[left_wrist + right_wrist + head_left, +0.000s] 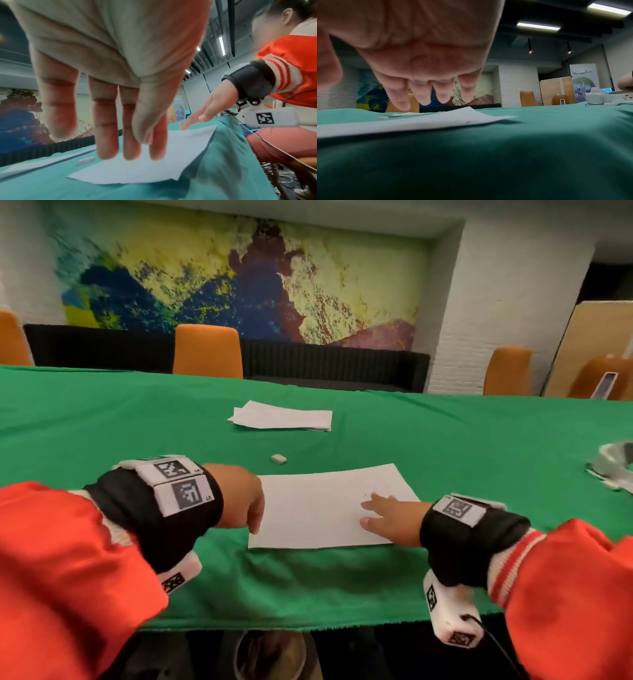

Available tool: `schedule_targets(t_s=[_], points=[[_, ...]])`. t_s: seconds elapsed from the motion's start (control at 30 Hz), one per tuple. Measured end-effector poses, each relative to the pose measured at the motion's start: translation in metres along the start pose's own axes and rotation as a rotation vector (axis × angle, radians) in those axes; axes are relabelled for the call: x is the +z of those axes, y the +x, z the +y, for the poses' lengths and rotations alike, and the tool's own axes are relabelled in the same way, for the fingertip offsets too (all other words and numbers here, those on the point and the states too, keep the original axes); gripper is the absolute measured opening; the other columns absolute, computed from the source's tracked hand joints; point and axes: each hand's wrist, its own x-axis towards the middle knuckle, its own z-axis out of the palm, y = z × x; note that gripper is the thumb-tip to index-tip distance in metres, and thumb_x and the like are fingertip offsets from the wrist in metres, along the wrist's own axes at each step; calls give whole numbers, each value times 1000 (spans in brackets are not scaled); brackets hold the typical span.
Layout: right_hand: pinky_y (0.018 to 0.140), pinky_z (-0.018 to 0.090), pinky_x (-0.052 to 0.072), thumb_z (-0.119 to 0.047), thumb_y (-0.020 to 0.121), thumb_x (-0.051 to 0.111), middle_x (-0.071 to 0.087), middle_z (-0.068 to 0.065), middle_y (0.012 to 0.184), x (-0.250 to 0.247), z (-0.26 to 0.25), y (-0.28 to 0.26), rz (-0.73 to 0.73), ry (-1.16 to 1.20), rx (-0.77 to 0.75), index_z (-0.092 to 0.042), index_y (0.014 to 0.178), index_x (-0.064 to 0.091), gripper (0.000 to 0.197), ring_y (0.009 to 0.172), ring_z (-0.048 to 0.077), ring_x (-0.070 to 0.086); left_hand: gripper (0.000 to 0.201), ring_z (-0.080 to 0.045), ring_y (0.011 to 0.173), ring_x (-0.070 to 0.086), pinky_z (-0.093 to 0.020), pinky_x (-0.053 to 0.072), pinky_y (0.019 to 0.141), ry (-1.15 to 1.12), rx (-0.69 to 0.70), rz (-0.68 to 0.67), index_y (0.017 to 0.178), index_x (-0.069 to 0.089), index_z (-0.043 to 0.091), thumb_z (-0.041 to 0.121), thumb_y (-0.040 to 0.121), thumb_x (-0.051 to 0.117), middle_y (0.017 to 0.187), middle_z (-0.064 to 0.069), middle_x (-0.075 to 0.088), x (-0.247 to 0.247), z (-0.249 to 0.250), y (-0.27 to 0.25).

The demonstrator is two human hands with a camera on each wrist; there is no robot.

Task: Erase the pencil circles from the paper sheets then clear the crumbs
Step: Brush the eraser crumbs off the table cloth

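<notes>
Frame ctr: both hands flat, fingers straight, on paper sheet (318,508): left hand (239,501) at its left edge, right hand (387,518) at its right. Eraser (278,458) just above, apart.

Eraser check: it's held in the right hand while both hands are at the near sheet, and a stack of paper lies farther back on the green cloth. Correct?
Not quite. The eraser lies loose on the green cloth, beyond the near sheet; the head view shows it. The right hand holds nothing, its fingers straight over the sheet. The left hand and the stack of paper are as you said.
</notes>
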Motion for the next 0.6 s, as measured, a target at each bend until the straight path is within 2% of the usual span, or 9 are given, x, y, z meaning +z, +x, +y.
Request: schedule_targets(t_s=[0.07, 0.1, 0.17, 0.2, 0.27, 0.4, 0.5, 0.57, 0.6], points=[[117, 43, 4, -44, 101, 22, -7, -3, 158, 4, -14, 2, 25, 27, -49, -27, 150, 7, 54, 145, 20, -1, 37, -11, 99, 59, -20, 43, 83, 23, -44, -28, 115, 66, 37, 17, 90, 48, 111, 15, 65, -5, -1, -8], [117, 44, 4, -41, 102, 21, -7, -2, 158, 5, -22, 1, 20, 26, -72, -26, 150, 7, 53, 145, 21, -1, 41, -11, 107, 57, -21, 43, 89, 36, -57, -44, 125, 59, 38, 19, 89, 50, 122, 13, 61, -5, -1, -9], [115, 42, 7, -33, 104, 19, -2, 3, 158, 11, -37, 1, 7, -11, -98, -18, 151, 8, 51, 145, 25, 3, 60, -14, 130, 43, -23, 35, 103, 56, -48, -89, 144, 35, 37, 31, 89, 58, 146, 7, 41, -1, 4, -6], [113, 40, 10, -30, 104, 19, 1, 5, 158, 16, -42, 2, 9, -36, -112, -14, 151, 9, 50, 144, 26, 6, 72, -15, 137, 34, -24, 30, 107, 50, -34, -120, 149, 25, 35, 37, 87, 63, 152, 5, 32, 3, 8, -4], [113, 43, 10, -32, 103, 20, 2, 1, 158, 25, -50, 5, 27, -1, -109, -16, 150, 8, 51, 144, 24, 6, 83, -17, 141, 27, -26, 24, 111, 58, 6, -179, 151, 18, 32, 40, 85, 66, 156, 3, 23, 10, 19, 3], [114, 48, 9, -33, 103, 18, 3, -2, 158, 26, -56, 9, 16, 32, -143, -18, 150, 9, 50, 144, 22, 7, 62, -18, 132, 41, -26, 35, 102, 106, 53, -141, 147, 30, 36, 26, 92, 58, 148, 3, 38, 17, 25, 9], [116, 42, 5, -34, 103, 19, 0, -2, 158, 23, -52, 7, 16, 116, -181, -20, 150, 10, 50, 145, 19, 5, 47, -15, 122, 50, -24, 39, 95, 115, 43, -46, 135, 49, 39, 15, 94, 47, 136, 7, 52, 11, 16, 4], [117, 35, 4, -38, 102, 23, 1, -1, 158, 21, -43, 8, 72, 193, -182, -21, 150, 14, 51, 145, 18, 4, 43, -16, 115, 55, -25, 41, 94, 142, 5, -23, 128, 56, 37, 13, 93, 45, 128, 9, 57, 4, 8, 0], [118, 36, 4, -39, 102, 24, 1, -1, 158, 19, -38, 11, 105, 211, -165, -22, 150, 16, 52, 145, 18, 4, 42, -16, 112, 56, -25, 43, 94, 153, -18, -12, 125, 58, 37, 14, 93, 46, 126, 9, 59, -1, 3, -2]])
